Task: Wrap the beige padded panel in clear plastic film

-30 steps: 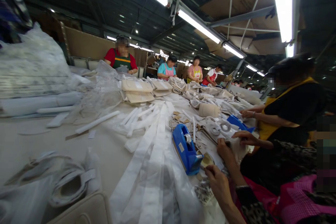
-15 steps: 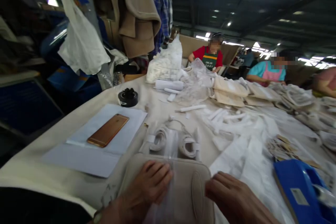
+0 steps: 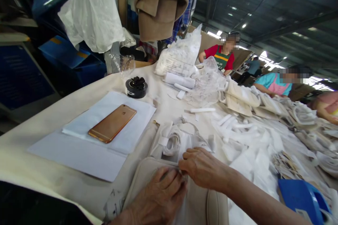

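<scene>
A beige bag lies flat at the bottom centre, with rolled straps in clear wrap just beyond its top edge. My left hand rests on the bag with its fingers bent. My right hand is closed at the bag's top edge, its fingertips pinched close to my left fingertips. What the right fingers hold is too small to make out. Clear plastic runs over the middle of the bag, partly under my hands.
On the left are a gold phone on white sheets and a black tape roll. White wrapping and a blue tool lie right. Stacked beige pieces stand beyond, near other people.
My right hand has moved left and forward, from the bag's right edge to its top middle beside my left hand. The view has tilted and shifted.
</scene>
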`<state>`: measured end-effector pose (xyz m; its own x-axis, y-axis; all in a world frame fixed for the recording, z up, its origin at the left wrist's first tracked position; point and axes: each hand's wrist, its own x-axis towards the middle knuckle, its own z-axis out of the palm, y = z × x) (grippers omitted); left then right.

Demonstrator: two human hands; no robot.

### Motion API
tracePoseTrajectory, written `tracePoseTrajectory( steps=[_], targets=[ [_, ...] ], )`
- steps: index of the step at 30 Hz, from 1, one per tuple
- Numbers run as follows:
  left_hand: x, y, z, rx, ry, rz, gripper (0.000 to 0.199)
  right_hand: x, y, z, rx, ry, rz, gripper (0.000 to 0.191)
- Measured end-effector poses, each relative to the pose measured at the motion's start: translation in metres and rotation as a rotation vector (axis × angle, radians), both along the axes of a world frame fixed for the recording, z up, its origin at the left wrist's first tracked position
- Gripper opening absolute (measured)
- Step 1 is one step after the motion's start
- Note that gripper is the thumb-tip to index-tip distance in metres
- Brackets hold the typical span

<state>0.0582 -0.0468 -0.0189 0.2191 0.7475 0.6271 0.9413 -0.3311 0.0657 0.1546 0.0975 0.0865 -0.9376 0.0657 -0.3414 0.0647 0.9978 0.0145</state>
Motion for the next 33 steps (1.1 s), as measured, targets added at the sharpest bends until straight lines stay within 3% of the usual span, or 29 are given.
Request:
tracePoseTrajectory(
  steps=[3, 6, 8, 13, 18, 20, 23, 27, 33],
  targets=[
    [0.000, 0.001, -0.005, 0.066, -0.027, 0.008, 0.024, -0.007, 0.006, -0.003, 0.058, -0.037, -0.103, 0.008],
    [0.001, 0.004, -0.012, 0.087, -0.036, 0.008, 0.022, -0.015, 0.015, -0.001, 0.133, -0.017, -0.190, 0.040],
    [0.001, 0.005, -0.016, 0.085, -0.026, 0.000, 0.022, -0.020, 0.023, 0.000, 0.099, -0.026, -0.206, 0.046],
    [-0.001, 0.008, -0.017, 0.162, -0.028, -0.010, 0.019, -0.029, 0.051, -0.001, -0.082, -0.141, -0.312, 0.029],
    [-0.004, 0.009, -0.016, 0.150, -0.006, -0.024, 0.019, -0.027, 0.063, -0.002, -0.084, -0.084, -0.362, 0.016],
    [-0.005, 0.007, -0.014, 0.103, -0.024, -0.031, 0.021, -0.019, 0.054, -0.001, -0.059, -0.024, -0.381, 0.005],
    [-0.005, 0.004, -0.009, 0.029, -0.088, -0.049, 0.025, 0.003, 0.025, -0.005, -0.059, 0.235, -0.307, 0.017],
    [-0.007, -0.001, 0.003, -0.090, -0.211, -0.093, 0.032, 0.043, -0.022, -0.027, -0.161, 0.587, -0.209, 0.025],
    [-0.018, -0.003, 0.019, -0.153, -0.523, -0.227, 0.025, 0.089, -0.078, -0.060, -0.191, 0.814, -0.402, 0.038]
  ],
)
